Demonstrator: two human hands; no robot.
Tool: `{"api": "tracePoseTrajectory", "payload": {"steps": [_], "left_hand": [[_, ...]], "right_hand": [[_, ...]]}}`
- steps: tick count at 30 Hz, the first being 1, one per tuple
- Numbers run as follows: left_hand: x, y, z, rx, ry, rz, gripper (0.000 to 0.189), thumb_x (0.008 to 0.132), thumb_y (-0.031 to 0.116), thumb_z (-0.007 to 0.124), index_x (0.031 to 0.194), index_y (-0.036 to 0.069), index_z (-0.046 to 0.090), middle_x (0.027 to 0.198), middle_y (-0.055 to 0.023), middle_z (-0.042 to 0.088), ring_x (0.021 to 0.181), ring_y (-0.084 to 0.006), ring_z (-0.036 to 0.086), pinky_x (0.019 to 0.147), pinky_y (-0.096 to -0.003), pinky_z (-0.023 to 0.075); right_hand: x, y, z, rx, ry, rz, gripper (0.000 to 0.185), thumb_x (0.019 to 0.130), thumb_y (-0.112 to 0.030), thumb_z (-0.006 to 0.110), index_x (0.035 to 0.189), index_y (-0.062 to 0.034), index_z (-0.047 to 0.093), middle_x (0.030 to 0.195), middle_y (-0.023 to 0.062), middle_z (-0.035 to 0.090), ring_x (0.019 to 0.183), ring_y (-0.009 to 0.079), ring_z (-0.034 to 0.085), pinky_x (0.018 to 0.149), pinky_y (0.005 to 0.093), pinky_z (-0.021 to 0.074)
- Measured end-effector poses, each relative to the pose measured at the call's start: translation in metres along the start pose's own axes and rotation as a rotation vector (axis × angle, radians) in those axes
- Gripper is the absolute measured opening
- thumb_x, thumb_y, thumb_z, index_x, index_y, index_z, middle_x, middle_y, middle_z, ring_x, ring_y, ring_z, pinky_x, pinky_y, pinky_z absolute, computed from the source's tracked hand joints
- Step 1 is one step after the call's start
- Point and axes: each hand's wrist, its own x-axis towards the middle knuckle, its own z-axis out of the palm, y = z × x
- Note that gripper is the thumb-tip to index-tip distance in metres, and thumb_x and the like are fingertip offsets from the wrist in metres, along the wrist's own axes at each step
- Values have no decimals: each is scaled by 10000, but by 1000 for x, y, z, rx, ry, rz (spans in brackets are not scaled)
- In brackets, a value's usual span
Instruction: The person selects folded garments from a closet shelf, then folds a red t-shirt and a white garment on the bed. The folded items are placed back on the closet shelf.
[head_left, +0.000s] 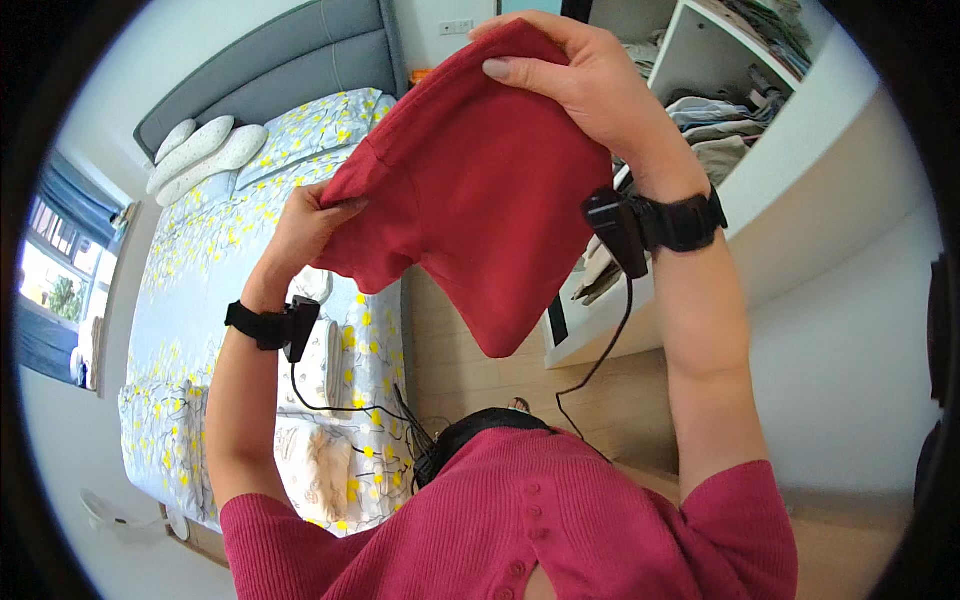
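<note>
A red cloth garment (495, 172), which looks folded over, hangs in the air between my two hands. My left hand (311, 221) pinches its lower left part, near what looks like a short sleeve with a seam. At the top right, my right hand (581, 82) grips the folded upper edge, thumb on the near face and fingers mostly behind the cloth. The lower end of the fabric droops to a rounded point above the floor. Black straps with cabled devices sit on both wrists. What the cloth hides behind it cannot be seen.
To the left stands a bed with a yellow-flowered sheet (195, 255), pillows (319, 124) and a grey headboard (285, 60). Folded cloths (311, 457) lie on its near side. On the right, a white open wardrobe (757, 169) holds folded clothes (720, 124). Wooden floor (450, 337) runs between them.
</note>
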Motion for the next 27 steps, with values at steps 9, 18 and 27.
{"api": "tracePoseTrajectory", "payload": {"steps": [9,18,27], "left_hand": [[18,-50,-51,279,193,-17,140,771,15,681,900,-26,641,796,-40,648,705,-107,584,652,-270,494],[51,-64,-137,638,428,426,156,742,-70,609,892,-31,628,925,-122,610,800,-259,605,696,-321,474],[88,-78,-207,700,367,295,147,770,-55,584,911,-32,621,821,-147,606,794,-289,556,706,-340,455]], "right_hand": [[68,91,26,65,-203,38,225,871,-102,621,1087,-41,640,1064,28,638,976,100,579,874,234,455],[164,157,34,-260,-74,-125,220,851,-113,675,1057,-36,653,914,18,675,843,80,613,753,224,503],[265,202,63,-400,-131,-306,189,866,-155,663,1039,-77,665,867,5,676,780,81,615,720,220,515]]}}
